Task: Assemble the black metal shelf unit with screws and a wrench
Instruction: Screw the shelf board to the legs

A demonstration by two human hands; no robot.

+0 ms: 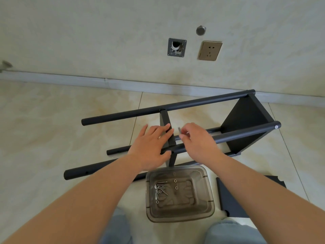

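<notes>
The black metal shelf unit [246, 120] lies on its side on the tiled floor, its long round poles [158, 107] running left to right. One shelf panel is fixed at the right end. A second black panel [166, 124] stands between the poles in the middle. My left hand [152, 145] presses flat against this middle panel, thumb under the near pole. My right hand [197, 140] pinches a small silver wrench [179, 129] just right of the panel, above the near pole.
A clear plastic tray [202, 213] with several screws and washers [161, 190] sits on the floor in front of my knees. A loose black shelf panel [235, 198] lies to its right. The wall with a socket [210, 50] is close behind the unit.
</notes>
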